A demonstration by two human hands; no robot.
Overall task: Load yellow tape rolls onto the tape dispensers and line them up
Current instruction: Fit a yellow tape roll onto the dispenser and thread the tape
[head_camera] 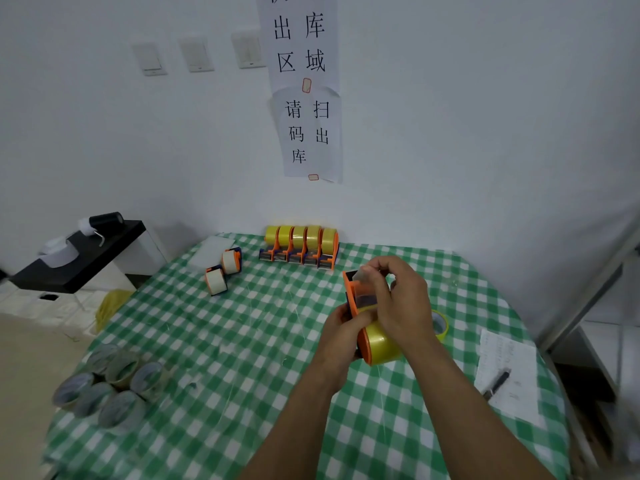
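Note:
An orange tape dispenser [355,299] with a yellow tape roll [381,342] on it is held above the table's middle right. My left hand [341,332] grips the dispenser's lower side. My right hand [403,299] reaches over the top and pinches the loose tape end [363,273] near the dispenser's head. Several loaded dispensers [299,249] stand in a row against the wall. A loose yellow roll [440,325] lies just behind my right wrist, mostly hidden.
Two dispensers with white rolls [223,271] lie at the back left. Several clear tape rolls [110,384] sit at the table's front left edge. A paper sheet [509,362] with a pen [498,381] lies at the right. The tablecloth [242,341] is green checked.

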